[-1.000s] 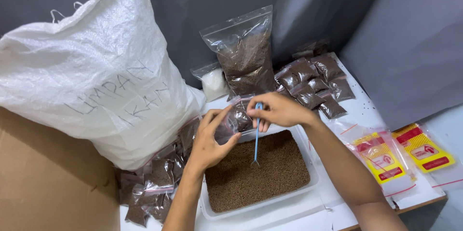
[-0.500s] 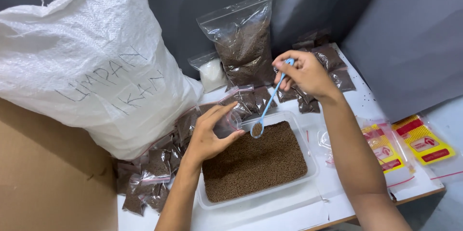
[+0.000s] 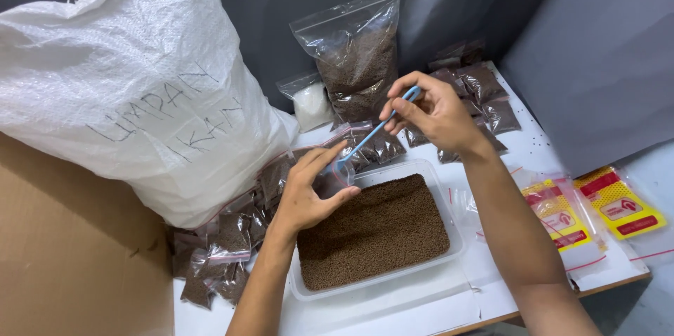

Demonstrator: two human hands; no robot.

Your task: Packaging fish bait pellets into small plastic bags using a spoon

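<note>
Left hand (image 3: 305, 192) holds small bag (image 3: 335, 176) open, right hand (image 3: 430, 113) fingers pinch blue scoop (image 3: 372, 132) into it; filled packets (image 3: 225, 245) piled, tray (image 3: 449, 216) still full

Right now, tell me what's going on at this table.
A person is portioning brown pellets with bare hands. The left hand holds a small clear bag open over a clear plastic tray of pellets, while the right hand tips a blue spoon into the bag's mouth. Filled small bags lie left of the tray, beside a large white woven sack; more filled ones lie behind the right hand.
</note>
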